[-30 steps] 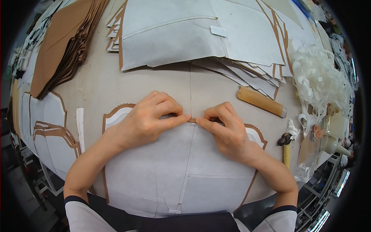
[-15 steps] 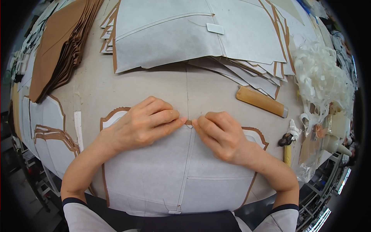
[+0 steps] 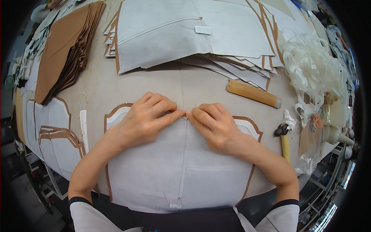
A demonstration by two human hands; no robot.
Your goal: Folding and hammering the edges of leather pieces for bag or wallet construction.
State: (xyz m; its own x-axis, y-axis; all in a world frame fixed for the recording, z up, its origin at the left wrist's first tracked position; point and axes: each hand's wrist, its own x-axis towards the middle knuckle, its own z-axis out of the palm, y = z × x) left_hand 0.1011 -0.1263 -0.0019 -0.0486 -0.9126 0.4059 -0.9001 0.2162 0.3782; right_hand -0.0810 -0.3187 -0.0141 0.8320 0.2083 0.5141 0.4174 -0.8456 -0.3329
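A pale grey panel [image 3: 147, 174] with a scalloped brown edge and a centre seam lies in front of me. My left hand [image 3: 152, 116] pinches its top edge near the seam, thumb and index finger nearly meeting the other hand. My right hand [image 3: 214, 127] is closed on the same edge just right of the seam, fingers curled, with the fingertips partly hidden. The small stretch of brown edge between the hands is mostly covered. Beyond them, to the right, lies a tan flat-sided bar [image 3: 251, 93] with a grey end.
Stacks of pale panels [image 3: 162, 42] and brown pieces [image 3: 60, 42] lie at the back. More edged pieces [image 3: 54, 150] are left. White tangled strips [image 3: 313, 69], a yellow-handled hammer [image 3: 285, 147] and a plastic bottle [image 3: 333, 134] lie right, on the grey table [image 3: 94, 89].
Both hands stay at the seam on the top edge, shifting slightly upward since half a second ago, with the fingertips closer together. The view has moved a little.
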